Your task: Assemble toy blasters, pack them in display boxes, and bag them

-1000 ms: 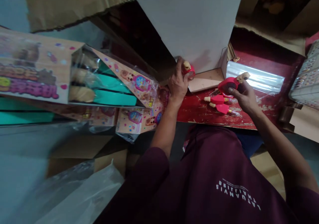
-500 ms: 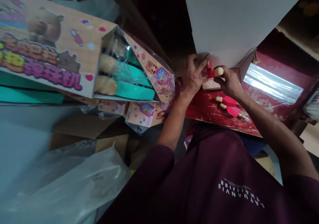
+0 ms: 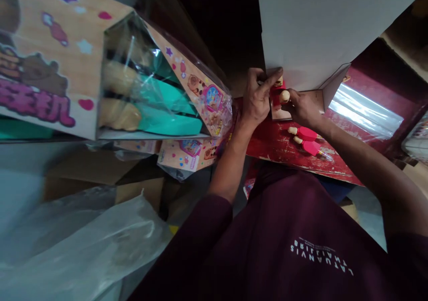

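Observation:
A white cardboard box [image 3: 301,33] with a raised panel and a low front tray stands on the red table [image 3: 267,140]. Inside the tray, at its left end, is a red toy with a beige head [image 3: 278,81]. My left hand [image 3: 257,98] lies at that end, its index finger stretched over the toy and the other fingers partly bent. My right hand [image 3: 304,107] pinches another red toy with a beige animal head [image 3: 284,96], low in the tray beside the first. Two more pink-red toys with beige heads [image 3: 309,141] lie on the table in front of the box.
At the left, a large printed display box [image 3: 83,60] holds teal toys with beige heads under clear film. Smaller printed boxes [image 3: 183,156] sit below it. A cardboard carton [image 3: 83,171] and a clear plastic bag [image 3: 110,243] are lower left. Clear film [image 3: 366,109] lies right of the white box.
My right hand has moved slightly left with the toy, closer to the tray's left end. The left hand stays at that end. The view has shifted a little.

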`<state>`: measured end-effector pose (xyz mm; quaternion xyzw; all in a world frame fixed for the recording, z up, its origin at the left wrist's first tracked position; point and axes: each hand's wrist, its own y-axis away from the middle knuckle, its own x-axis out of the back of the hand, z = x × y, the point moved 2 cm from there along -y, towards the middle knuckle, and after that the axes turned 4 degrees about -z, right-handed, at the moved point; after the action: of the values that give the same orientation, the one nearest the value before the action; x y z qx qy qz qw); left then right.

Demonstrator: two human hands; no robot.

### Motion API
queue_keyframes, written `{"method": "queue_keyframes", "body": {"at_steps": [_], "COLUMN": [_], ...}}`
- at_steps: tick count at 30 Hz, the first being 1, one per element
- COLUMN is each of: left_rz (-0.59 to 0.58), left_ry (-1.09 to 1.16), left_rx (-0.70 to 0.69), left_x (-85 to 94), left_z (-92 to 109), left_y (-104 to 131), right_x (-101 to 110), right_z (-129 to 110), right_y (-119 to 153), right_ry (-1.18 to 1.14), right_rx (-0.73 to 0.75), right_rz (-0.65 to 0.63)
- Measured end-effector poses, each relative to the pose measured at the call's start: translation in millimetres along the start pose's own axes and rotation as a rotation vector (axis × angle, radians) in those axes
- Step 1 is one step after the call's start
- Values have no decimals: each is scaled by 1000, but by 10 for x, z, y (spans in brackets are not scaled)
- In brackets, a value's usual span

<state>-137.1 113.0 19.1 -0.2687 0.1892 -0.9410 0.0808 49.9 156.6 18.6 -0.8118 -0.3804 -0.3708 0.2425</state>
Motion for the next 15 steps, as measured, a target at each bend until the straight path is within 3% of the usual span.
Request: {"method": "queue_keyframes", "body": {"at_steps": [3,7,11,13,15], "left_rz": [-5,0,49,45,46], "left_ry": [31,-3,24,56,93], "left_rx": [-14,-48,-98,-103,-94], "left_x": [6,31,6,-58,-137], "left_z": [12,110,222,219,177], "left_y": [8,37,87,90,78], "right_x": [-46,89,410,530,538], "right_z": [-13,-45,110,201,244], "right_y": [-24,172,783,1123,1371], "right_ry": [15,-15,-25,32,75], "right_rx": [-18,-99,-325,-415,-413], "right_rz": [3,144,212,170,59]}}
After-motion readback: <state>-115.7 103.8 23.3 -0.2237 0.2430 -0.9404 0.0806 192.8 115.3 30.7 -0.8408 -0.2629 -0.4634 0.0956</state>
